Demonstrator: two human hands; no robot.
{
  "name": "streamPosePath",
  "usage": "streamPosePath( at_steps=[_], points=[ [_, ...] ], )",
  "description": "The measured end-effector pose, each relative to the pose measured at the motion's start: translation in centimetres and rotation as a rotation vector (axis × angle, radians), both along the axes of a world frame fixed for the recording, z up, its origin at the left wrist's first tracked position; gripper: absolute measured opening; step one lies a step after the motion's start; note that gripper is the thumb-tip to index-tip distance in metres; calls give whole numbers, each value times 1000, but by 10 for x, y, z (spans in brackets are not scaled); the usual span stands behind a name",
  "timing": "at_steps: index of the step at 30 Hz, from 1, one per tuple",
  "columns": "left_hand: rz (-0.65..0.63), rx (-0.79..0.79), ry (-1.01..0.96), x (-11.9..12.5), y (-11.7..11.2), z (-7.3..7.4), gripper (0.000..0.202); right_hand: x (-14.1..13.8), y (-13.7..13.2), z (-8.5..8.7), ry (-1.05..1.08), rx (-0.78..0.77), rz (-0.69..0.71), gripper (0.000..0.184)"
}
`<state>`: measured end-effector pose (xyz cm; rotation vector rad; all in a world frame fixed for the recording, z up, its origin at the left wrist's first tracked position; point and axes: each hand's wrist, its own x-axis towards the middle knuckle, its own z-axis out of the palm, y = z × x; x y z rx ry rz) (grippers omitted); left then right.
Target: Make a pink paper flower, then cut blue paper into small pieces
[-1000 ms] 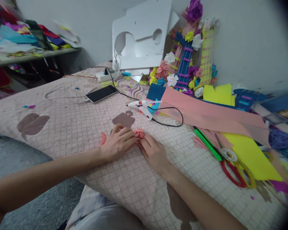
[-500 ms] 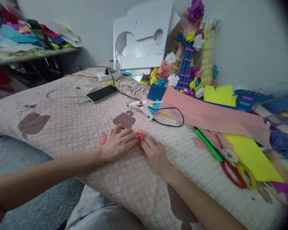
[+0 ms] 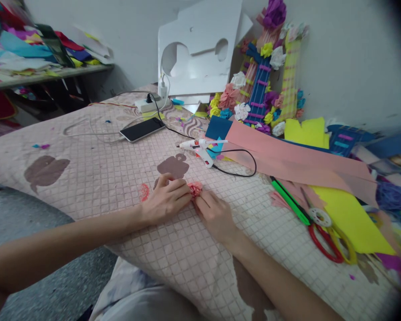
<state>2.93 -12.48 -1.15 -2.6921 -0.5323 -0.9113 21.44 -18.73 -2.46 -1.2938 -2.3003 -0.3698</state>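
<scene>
A small pink crepe-paper flower [image 3: 195,189] is pinched between my two hands, low over the quilted cloth [image 3: 120,174]. My left hand [image 3: 169,199] has its fingertips closed on the flower's left side. From the right, my right hand [image 3: 217,216] grips it with fingers pressed together. The underside of the flower and both thumbs are mostly hidden. Beyond the hands, a white hot glue gun [image 3: 198,146] lies on its side with its nozzle pointing left and a glue stick in its back.
To the right lie a green utility knife [image 3: 290,201], scissors [image 3: 325,243] with red and yellow handles, yellow paper [image 3: 357,223] and a long pink paper strip [image 3: 297,156]. A phone [image 3: 143,129] and power strip [image 3: 152,104] sit behind. Paper-decorated guitars [image 3: 259,91] lean against the wall.
Almost nothing differs. Both hands stay on the pink flower in the same place, with only a slight shift of the fingers and the view.
</scene>
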Motion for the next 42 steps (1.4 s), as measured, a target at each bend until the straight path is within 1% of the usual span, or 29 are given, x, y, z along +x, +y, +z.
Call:
streamPosePath(
  at_steps=[4,7,12,16,19,22,24,26,28,31,35,38,42],
  points=[
    [-10,4,39,0,0,-2,19,0,1,-2,6,-4,3,19],
    [-2,-3,72,-2,0,-4,20,0,-1,0,8,-16,3,18],
    [-10,-43,75,-4,0,-1,17,11,-16,7,29,-62,15,18],
    [-24,-59,61,-4,0,1,19,35,-38,7,72,-123,-29,19],
    [-29,-74,39,-4,2,1,16,61,-54,3,104,-116,-75,16],
    [-35,-81,15,-7,4,1,14,93,-62,1,159,-91,-180,14],
    [-44,-89,28,-8,6,2,14,115,-59,1,190,-68,-300,12],
    [-54,-103,55,-10,7,3,14,134,-51,1,205,-62,-404,11],
    [-79,-113,83,-11,9,4,16,149,-38,1,215,-69,-468,14],
    [-125,-115,109,-12,12,7,19,162,-20,0,201,-84,-499,18],
    [-170,-116,104,-13,14,12,28,165,-4,-2,143,-80,-521,18],
    [-165,-106,80,-13,14,13,32,167,0,-5,131,-71,-551,19],
    [-160,-103,59,-15,14,12,33,174,-1,-8,101,-57,-572,18]
  ],
)
